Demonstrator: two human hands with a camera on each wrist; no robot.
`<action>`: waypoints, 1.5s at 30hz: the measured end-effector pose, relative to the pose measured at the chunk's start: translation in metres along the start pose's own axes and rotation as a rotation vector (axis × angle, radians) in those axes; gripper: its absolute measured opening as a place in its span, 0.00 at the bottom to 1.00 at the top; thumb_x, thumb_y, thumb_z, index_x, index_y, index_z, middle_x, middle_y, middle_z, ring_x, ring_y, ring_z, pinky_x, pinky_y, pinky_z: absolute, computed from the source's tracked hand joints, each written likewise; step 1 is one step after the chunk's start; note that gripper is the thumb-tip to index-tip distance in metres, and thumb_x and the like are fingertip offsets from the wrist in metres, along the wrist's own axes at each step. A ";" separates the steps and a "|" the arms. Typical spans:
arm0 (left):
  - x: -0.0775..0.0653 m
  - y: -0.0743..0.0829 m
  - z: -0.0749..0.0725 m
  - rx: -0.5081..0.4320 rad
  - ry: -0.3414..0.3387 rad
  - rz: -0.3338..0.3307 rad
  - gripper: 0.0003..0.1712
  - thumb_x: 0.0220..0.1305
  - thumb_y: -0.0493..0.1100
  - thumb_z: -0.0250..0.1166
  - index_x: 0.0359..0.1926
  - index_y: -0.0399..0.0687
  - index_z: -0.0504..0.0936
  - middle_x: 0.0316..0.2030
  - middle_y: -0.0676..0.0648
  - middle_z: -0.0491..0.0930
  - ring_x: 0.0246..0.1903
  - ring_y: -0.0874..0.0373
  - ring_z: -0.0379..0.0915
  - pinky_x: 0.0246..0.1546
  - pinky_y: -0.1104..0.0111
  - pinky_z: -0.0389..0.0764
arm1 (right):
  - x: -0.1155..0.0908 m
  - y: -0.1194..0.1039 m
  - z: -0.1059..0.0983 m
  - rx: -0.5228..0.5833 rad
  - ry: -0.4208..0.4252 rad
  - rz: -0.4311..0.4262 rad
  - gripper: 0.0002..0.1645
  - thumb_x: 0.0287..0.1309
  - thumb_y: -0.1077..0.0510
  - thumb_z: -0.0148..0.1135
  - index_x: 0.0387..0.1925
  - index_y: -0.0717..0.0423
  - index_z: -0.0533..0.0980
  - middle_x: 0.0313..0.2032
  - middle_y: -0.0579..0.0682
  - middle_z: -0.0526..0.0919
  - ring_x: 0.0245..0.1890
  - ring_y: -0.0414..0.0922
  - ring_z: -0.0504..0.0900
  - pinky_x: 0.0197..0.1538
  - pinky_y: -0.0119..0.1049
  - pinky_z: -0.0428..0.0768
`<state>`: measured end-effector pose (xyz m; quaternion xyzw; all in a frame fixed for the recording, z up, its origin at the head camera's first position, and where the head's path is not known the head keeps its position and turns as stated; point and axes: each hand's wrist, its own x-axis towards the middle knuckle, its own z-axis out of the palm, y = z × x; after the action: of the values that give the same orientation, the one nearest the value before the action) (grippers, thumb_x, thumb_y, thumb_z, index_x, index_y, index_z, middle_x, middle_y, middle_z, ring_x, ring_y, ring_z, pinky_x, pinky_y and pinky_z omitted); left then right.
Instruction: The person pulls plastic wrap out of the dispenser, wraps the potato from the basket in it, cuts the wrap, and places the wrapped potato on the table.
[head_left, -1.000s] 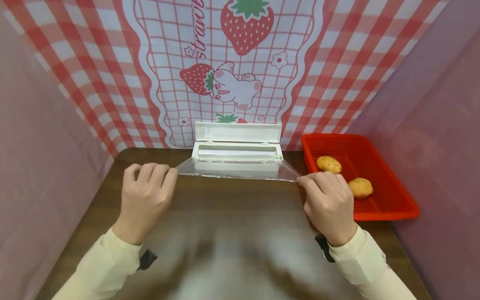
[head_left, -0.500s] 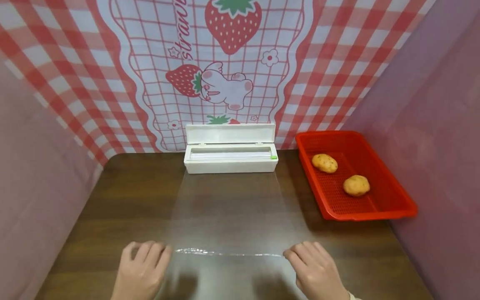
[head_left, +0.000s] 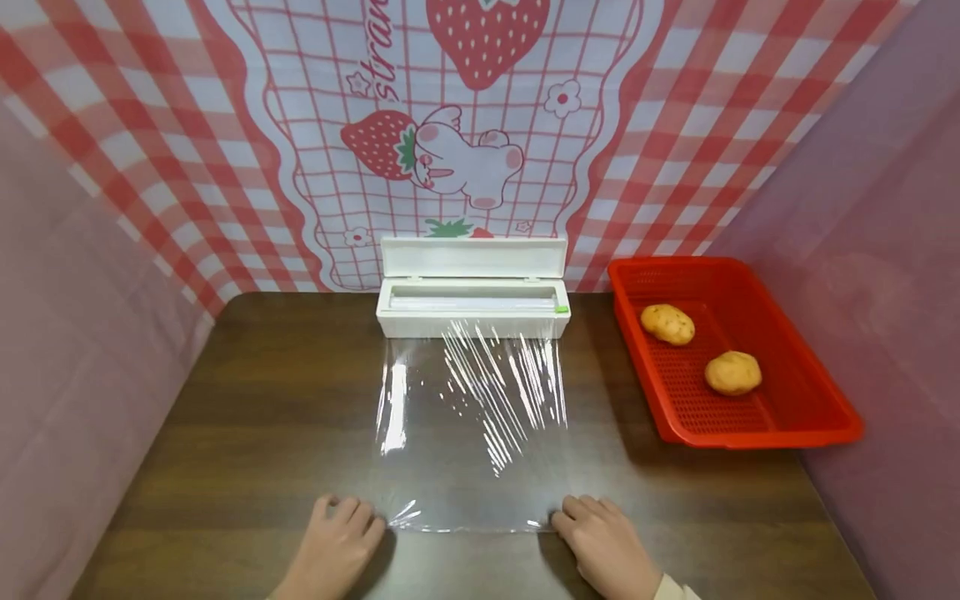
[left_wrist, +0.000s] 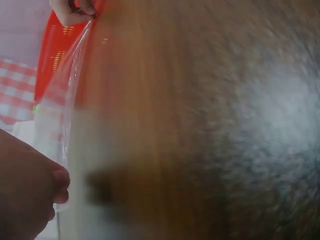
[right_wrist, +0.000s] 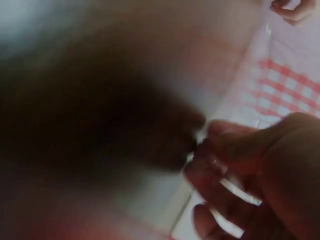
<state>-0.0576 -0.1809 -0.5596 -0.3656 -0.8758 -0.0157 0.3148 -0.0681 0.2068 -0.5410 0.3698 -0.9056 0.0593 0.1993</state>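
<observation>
A sheet of clear plastic wrap (head_left: 465,425) stretches over the brown table from a white dispenser box (head_left: 472,323), whose lid stands up at the back. My left hand (head_left: 337,542) pinches the near left corner of the sheet, its fingers curled. At the opposite near corner my right hand (head_left: 603,542) pinches the film between thumb and fingers. Shiny streaks and wrinkles run across the film, and its front edge is taut between both hands. In the left wrist view, the wrap (left_wrist: 75,75) runs from the left hand (left_wrist: 30,185) up to the right.
To the right stands a red plastic basket (head_left: 806,367) with two potatoes (head_left: 733,373) in it. A red checked cloth (head_left: 675,150) with strawberries hangs behind the box. Pinkish walls (head_left: 862,250) flank the brown table (head_left: 262,400). A green slider (head_left: 562,309) sits at the box's right end.
Both hands have pulled the film's edge from near the box toward the front of the table, drawing out a long sheet. Over the last half second they shifted slightly and the film gained bright streaks.
</observation>
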 end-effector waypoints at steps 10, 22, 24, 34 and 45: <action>-0.014 0.028 0.001 -0.041 -0.134 -0.137 0.50 0.66 0.79 0.40 0.38 0.41 0.89 0.35 0.45 0.81 0.34 0.51 0.76 0.34 0.54 0.75 | -0.020 0.001 -0.023 0.217 -0.259 0.314 0.10 0.51 0.56 0.76 0.37 0.52 0.87 0.34 0.38 0.77 0.34 0.39 0.74 0.37 0.39 0.77; -0.031 0.019 0.002 -0.203 0.013 -0.245 0.36 0.80 0.58 0.33 0.36 0.51 0.87 0.43 0.45 0.80 0.35 0.55 0.81 0.30 0.66 0.80 | -0.030 0.022 -0.035 0.210 0.049 0.310 0.18 0.41 0.64 0.80 0.38 0.53 0.86 0.33 0.37 0.79 0.30 0.34 0.78 0.30 0.31 0.78; -0.033 0.010 0.005 -0.314 0.131 -0.210 0.32 0.80 0.56 0.39 0.32 0.49 0.86 0.41 0.41 0.80 0.30 0.53 0.83 0.29 0.71 0.81 | -0.025 0.036 -0.048 0.153 0.111 0.306 0.18 0.39 0.64 0.80 0.37 0.53 0.86 0.33 0.38 0.80 0.29 0.35 0.79 0.29 0.32 0.78; -0.019 -0.012 -0.009 -0.305 0.069 -0.548 0.02 0.54 0.40 0.69 0.29 0.53 0.85 0.45 0.50 0.82 0.27 0.57 0.81 0.23 0.68 0.77 | 0.011 0.144 -0.117 0.078 0.205 0.500 0.16 0.45 0.72 0.74 0.40 0.60 0.85 0.31 0.49 0.82 0.24 0.42 0.75 0.26 0.35 0.75; 0.015 -0.027 0.012 -0.305 -0.264 -0.569 0.21 0.54 0.43 0.73 0.49 0.40 0.85 0.58 0.33 0.75 0.52 0.34 0.76 0.43 0.38 0.77 | -0.002 0.243 -0.127 0.026 -0.292 0.713 0.33 0.53 0.58 0.72 0.60 0.65 0.75 0.53 0.70 0.73 0.50 0.69 0.73 0.45 0.68 0.75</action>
<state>-0.0897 -0.1884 -0.5554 -0.1484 -0.9634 -0.1861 0.1235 -0.1952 0.4149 -0.4160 0.0387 -0.9953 0.0831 0.0305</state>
